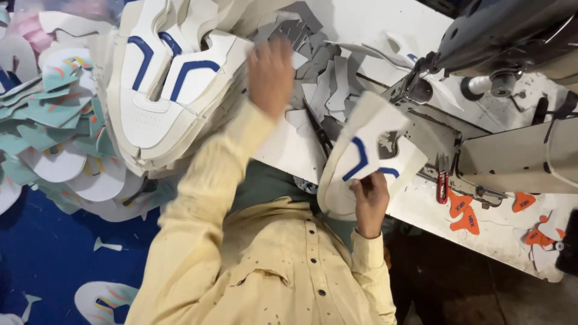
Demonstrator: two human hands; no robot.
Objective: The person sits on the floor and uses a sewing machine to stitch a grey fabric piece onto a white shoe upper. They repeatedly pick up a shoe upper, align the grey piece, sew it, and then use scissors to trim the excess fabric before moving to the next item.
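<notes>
Pinching, with the right hand point(370, 201), the lower edge of a white upper point(367, 159) with blue stripes, fingers closed on it and thumb on top; held just in front of the machine point(500, 36), tilted up with the striped face in plain view, probably so that face and edge can be checked and lined up close to the needle end. Stretching out with the left hand point(271, 75), well to the left of the machine and blurred, fingers seemingly curled, though impossible to tell whether gripping anything or bare; hovering at the edge of the stack point(162, 90) of matching white uppers, just beside a heap of grey pieces point(328, 84). Stacked high and close on that side, it seems, to keep fresh pieces within one arm's reach. Lying right against the machine's base, on the white table point(500, 241): red snips point(442, 186), near enough to grab quickly. Scattered in front of the machine and towards its right: orange tags point(463, 213). Far to the left of the machine, beyond the stack: teal pieces point(54, 114) fanned in piles, over blue floor point(42, 253).
</notes>
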